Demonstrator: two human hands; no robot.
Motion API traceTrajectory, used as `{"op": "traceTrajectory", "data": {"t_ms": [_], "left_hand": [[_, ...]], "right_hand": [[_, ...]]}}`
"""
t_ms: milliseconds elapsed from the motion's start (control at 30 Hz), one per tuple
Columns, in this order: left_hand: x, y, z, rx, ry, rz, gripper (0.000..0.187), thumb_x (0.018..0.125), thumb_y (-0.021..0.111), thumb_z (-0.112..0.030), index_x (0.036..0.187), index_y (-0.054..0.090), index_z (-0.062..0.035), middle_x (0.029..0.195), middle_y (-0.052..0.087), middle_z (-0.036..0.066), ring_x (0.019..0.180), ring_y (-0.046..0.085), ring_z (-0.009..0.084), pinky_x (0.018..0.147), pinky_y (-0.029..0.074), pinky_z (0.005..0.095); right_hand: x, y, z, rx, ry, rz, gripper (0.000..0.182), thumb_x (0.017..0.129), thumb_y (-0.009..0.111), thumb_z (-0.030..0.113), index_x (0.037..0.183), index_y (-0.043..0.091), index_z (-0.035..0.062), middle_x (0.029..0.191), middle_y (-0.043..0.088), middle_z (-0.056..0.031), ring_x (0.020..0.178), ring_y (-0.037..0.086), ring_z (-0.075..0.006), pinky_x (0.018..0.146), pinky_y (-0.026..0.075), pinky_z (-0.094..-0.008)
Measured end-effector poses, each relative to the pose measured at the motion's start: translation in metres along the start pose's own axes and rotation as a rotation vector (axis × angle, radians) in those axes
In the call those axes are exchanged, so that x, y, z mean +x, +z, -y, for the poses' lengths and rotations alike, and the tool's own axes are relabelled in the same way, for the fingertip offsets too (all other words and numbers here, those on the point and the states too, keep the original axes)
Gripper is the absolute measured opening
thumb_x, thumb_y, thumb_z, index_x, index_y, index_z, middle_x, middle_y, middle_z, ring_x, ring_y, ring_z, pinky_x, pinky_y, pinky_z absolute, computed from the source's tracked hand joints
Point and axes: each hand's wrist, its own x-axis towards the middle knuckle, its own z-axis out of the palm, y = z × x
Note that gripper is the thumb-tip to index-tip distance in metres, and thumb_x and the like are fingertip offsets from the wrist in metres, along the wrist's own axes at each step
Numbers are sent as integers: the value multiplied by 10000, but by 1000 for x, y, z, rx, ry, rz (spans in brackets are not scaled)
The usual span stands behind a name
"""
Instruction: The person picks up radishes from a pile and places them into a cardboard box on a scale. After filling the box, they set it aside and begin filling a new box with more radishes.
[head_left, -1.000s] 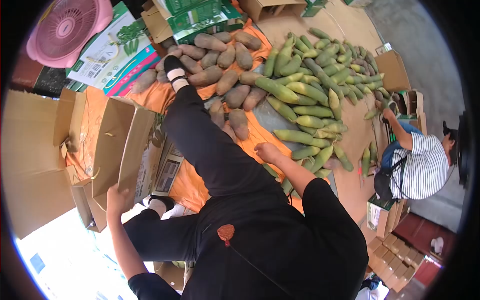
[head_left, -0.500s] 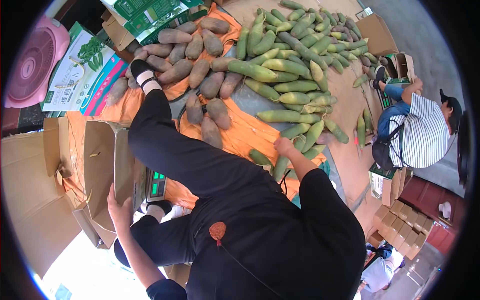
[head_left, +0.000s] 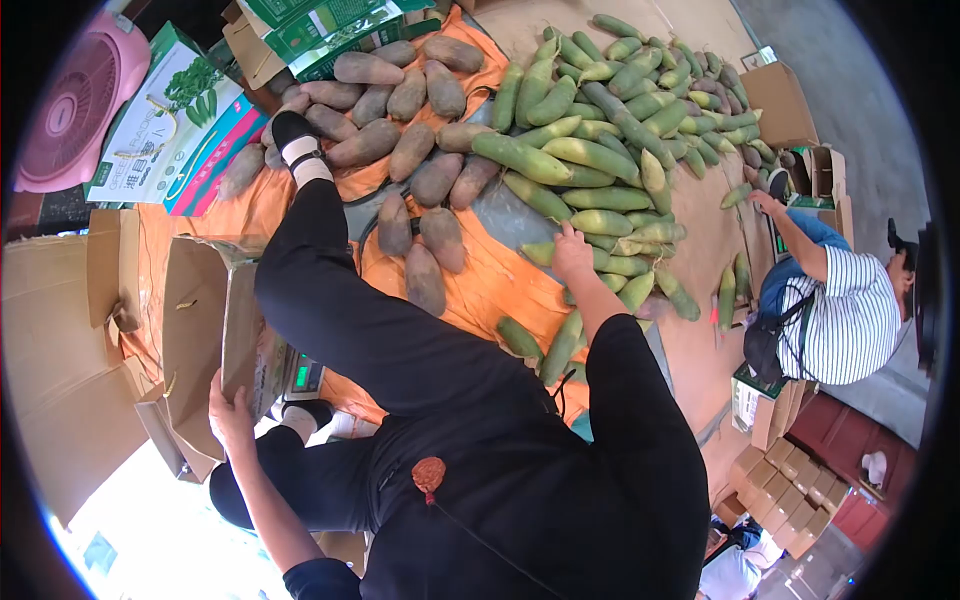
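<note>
My left hand (head_left: 231, 415) grips the edge of an open cardboard box (head_left: 195, 330) beside my leg. A scale with a lit green display (head_left: 303, 372) shows next to that box. My right hand (head_left: 573, 254) reaches into the front of a big heap of green radishes (head_left: 610, 150). Its fingers curl over one long green radish (head_left: 625, 265) lying crosswise; the fingertips are partly hidden. Nearer to me, a couple of green radishes (head_left: 563, 348) lie on the orange cloth (head_left: 480, 290).
Dull reddish-brown roots (head_left: 407, 95) lie in a pile around my foot. A pink fan (head_left: 85, 105) and a printed radish carton (head_left: 165, 120) stand at left. Another person in a striped shirt (head_left: 840, 320) sits at right near stacked cartons (head_left: 790, 490).
My right hand has moved forward from the near edge of the heap onto a long green radish. My left hand stays at the box. The person at right has stretched an arm forward.
</note>
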Motion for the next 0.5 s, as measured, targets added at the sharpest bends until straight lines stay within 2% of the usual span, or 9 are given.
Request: {"op": "traceTrajectory", "data": {"t_ms": [133, 233, 300, 433, 500], "left_hand": [[1, 0, -3, -16, -58, 25, 441, 781, 603, -50, 1218, 538, -50, 1059, 634, 195, 1007, 608, 327, 881, 445, 383], [0, 2, 2, 9, -27, 6, 432, 778, 601, -45, 1206, 549, -70, 1033, 639, 199, 958, 623, 338, 834, 468, 393], [-1, 1, 0, -70, -33, 22, 403, 779, 600, -50, 1179, 561, -74, 988, 650, 193, 926, 632, 333, 819, 473, 388], [-1, 1, 0, -31, -13, -7, 380, 784, 590, -46, 1162, 566, -76, 957, 656, 186, 894, 640, 331, 796, 479, 390], [-1, 2, 2, -20, -13, -8, 378, 783, 592, -52, 1159, 568, -74, 955, 656, 188, 894, 640, 333, 795, 478, 391]], "right_hand": [[12, -4, 9, -112, 27, 87, 437, 832, 537, 142, 1267, 512, 106, 1510, 203, -36, 1221, 429, -229, 896, 461, -404], [17, 3, 7, -151, 47, 103, 501, 852, 516, 163, 1342, 435, 102, 1525, 166, -24, 1226, 422, -216, 894, 460, -403], [18, 7, 3, -144, 45, 88, 553, 845, 520, 156, 1377, 385, 87, 1511, 198, -24, 1218, 434, -224, 896, 460, -403], [23, 14, -5, -91, 23, 44, 561, 838, 524, 147, 1377, 378, 89, 1492, 233, -24, 1179, 476, -253, 898, 464, -406], [29, 22, -10, 37, -2, -37, 525, 819, 563, 161, 1320, 445, 55, 1420, 363, -66, 1136, 516, -284, 896, 471, -386]]}}
